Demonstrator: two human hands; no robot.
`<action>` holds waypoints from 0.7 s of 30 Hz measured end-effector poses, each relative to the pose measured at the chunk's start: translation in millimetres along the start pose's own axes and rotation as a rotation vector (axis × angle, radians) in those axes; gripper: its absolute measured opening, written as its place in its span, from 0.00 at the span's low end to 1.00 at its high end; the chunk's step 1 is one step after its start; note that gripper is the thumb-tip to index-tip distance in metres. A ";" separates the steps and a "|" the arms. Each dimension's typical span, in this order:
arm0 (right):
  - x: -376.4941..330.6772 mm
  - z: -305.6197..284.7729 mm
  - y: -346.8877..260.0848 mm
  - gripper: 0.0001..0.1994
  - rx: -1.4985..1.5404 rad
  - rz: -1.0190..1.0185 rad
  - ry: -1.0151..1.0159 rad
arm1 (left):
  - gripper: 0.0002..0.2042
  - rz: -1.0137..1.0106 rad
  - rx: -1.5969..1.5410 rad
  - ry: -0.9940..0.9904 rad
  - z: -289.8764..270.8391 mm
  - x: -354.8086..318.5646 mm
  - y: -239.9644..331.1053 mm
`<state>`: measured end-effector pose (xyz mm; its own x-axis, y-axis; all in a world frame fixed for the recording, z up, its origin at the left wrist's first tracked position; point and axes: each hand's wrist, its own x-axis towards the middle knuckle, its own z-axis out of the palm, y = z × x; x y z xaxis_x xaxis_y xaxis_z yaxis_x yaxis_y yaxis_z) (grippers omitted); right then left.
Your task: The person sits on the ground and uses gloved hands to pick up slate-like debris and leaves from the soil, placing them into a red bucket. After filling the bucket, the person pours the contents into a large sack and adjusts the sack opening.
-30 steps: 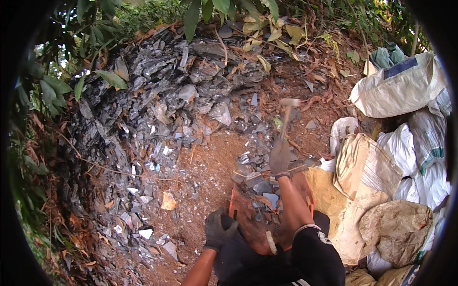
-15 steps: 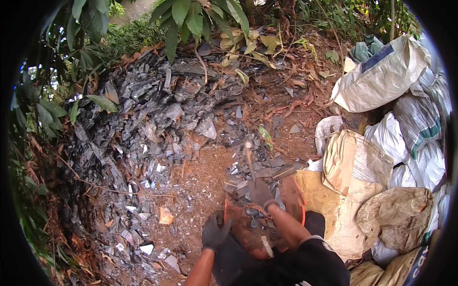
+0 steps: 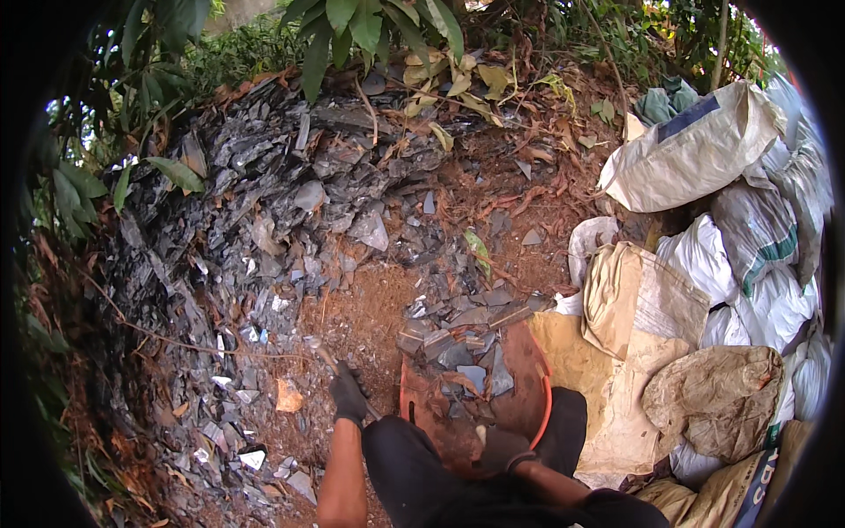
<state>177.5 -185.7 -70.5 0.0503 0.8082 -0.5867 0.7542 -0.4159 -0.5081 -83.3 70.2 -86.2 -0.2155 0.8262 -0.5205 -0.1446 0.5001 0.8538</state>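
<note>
My left hand [image 3: 349,398], in a dark glove, is closed around a tool with a slim wooden-looking handle [image 3: 326,355]. Its other end is too hidden to name. Between my knees rests a reddish pan [image 3: 525,356] with an orange rim, holding several dark flat shards [image 3: 473,377] towards its far side. Over the near part of this pan, my gloved right hand [image 3: 509,451] is closed on a short pale-ended stick [image 3: 481,434], most of which the hand covers.
A heap of dark broken shards [image 3: 264,194] spreads at the left and far side. Brown soil [image 3: 352,304] shows beside it. White sacks [image 3: 695,150] and flattened tan sacks [image 3: 616,387] lie along the right. Leafy branches [image 3: 356,31] overhang the far side.
My right hand has drawn back from the shards to the pan's near part, onto the pale stick. My left hand has left the rim, moved left, and now holds a wooden-handled tool.
</note>
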 end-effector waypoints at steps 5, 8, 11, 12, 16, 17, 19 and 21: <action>-23.2 -64.3 -5.6 0.24 0.164 -0.008 0.167 | 0.21 0.146 0.129 0.134 -40.2 46.1 3.3; -5.5 -68.5 -10.1 0.31 0.098 0.001 0.158 | 0.19 0.382 0.495 0.356 -93.0 121.2 -41.5; 26.9 -36.5 45.7 0.33 0.182 -0.027 0.161 | 0.20 0.333 0.836 0.411 -30.1 68.2 -30.7; 40.6 -34.5 50.8 0.34 0.246 -0.098 0.145 | 0.21 0.338 0.848 0.446 -34.0 64.2 -37.1; 28.0 -83.5 -12.9 0.33 0.195 -0.125 0.185 | 0.19 0.529 0.855 0.617 -36.7 78.7 -61.1; 39.9 -101.0 -16.5 0.35 0.072 -0.128 0.111 | 0.19 0.509 0.886 0.619 -33.9 75.4 -62.5; 93.4 -142.7 -23.1 0.39 -0.127 -0.210 0.200 | 0.17 0.469 0.950 0.625 -29.4 65.1 -54.5; 154.0 -184.5 -47.7 0.43 -0.022 -0.230 0.594 | 0.15 0.495 0.960 0.675 -30.0 71.9 -62.1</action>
<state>270.1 35.5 -20.3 0.2351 0.9719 -0.0115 0.8021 -0.2007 -0.5624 -118.8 90.8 -177.0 -0.5336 0.8232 0.1940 0.7850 0.3967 0.4759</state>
